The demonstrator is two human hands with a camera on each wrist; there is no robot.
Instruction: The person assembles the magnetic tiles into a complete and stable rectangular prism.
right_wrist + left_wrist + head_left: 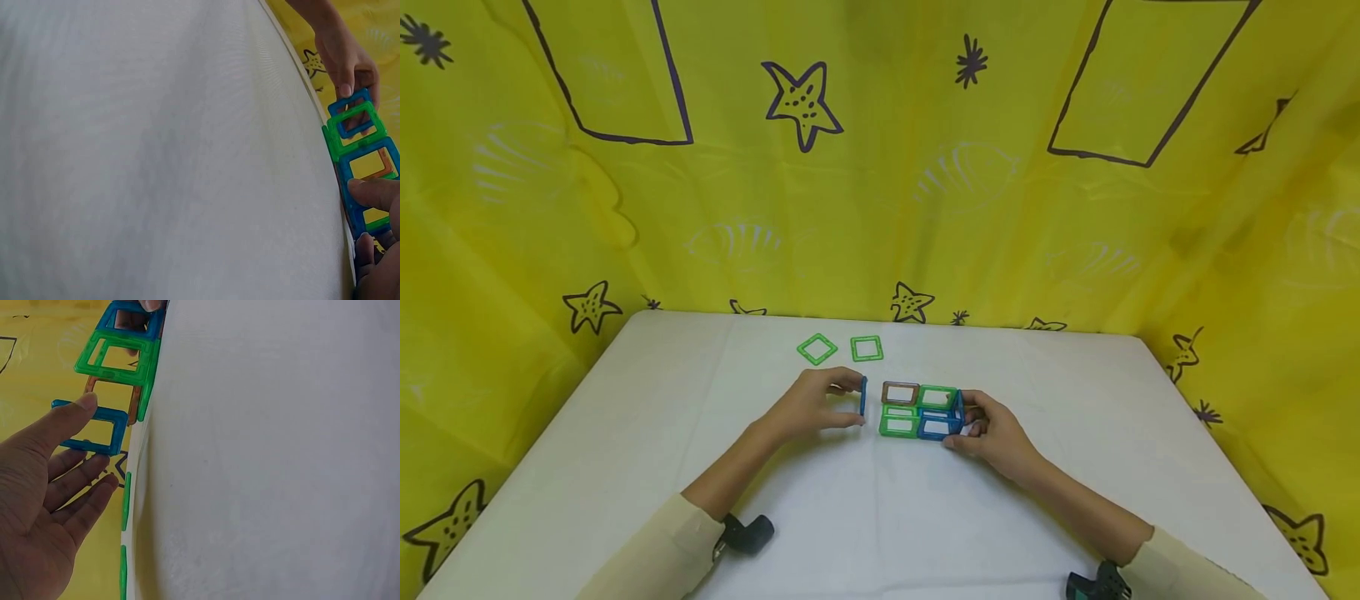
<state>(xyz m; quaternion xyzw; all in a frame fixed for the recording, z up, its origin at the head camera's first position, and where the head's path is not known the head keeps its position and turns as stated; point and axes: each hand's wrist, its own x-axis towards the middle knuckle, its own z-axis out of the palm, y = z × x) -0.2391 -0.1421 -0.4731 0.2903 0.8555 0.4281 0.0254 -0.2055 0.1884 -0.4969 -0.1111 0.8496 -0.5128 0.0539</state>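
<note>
In the head view my left hand [814, 402] pinches a blue square magnetic tile [863, 397] upright between thumb and fingers, a short gap left of a joined group of tiles. The left wrist view shows that loose blue tile [117, 436] as an open square frame. The group has upright green tiles [898, 427] and blue tiles [936, 429] in front, with a brown tile [900, 384] and another green tile [938, 388] behind. My right hand [1000, 435] grips the group's blue right end, its thumb on the front face [357, 199]. Some right fingers are hidden behind tiles.
Two loose green square tiles, one turned like a diamond [817, 337] and one straighter [867, 359], lie behind the left hand. They rest on a white-covered table [1000, 533]. A yellow patterned curtain [880, 183] hangs around the back and sides.
</note>
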